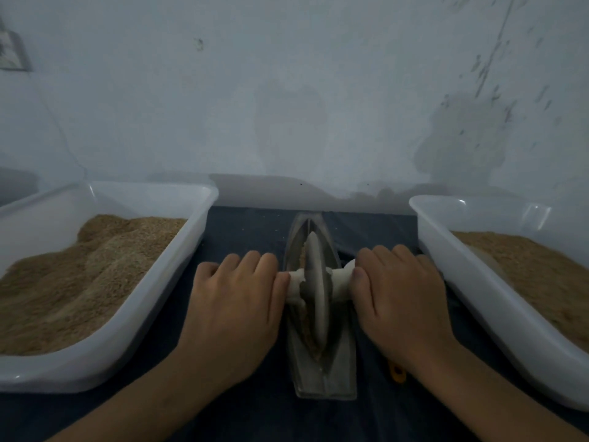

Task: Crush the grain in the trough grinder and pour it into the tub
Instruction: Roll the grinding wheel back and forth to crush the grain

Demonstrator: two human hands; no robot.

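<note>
my left hand lies palm down over the left end of the pale wooden axle handle, fingers curled over it, thumb tip against the wood. my right hand grips the right end the same way. the axle runs through the grey stone grinding wheel, which stands upright in the groove of the long grey boat-shaped trough grinder, right between my hands. a thin line of tan crushed grain lies in the groove along the wheel's left side. the trough sits on a dark blue cloth. to my left a white plastic tub holds a heaped mound of tan grain; to my right a second white plastic tub holds a flatter layer. a small orange object shows under my right wrist; i cannot tell what it is.
</note>
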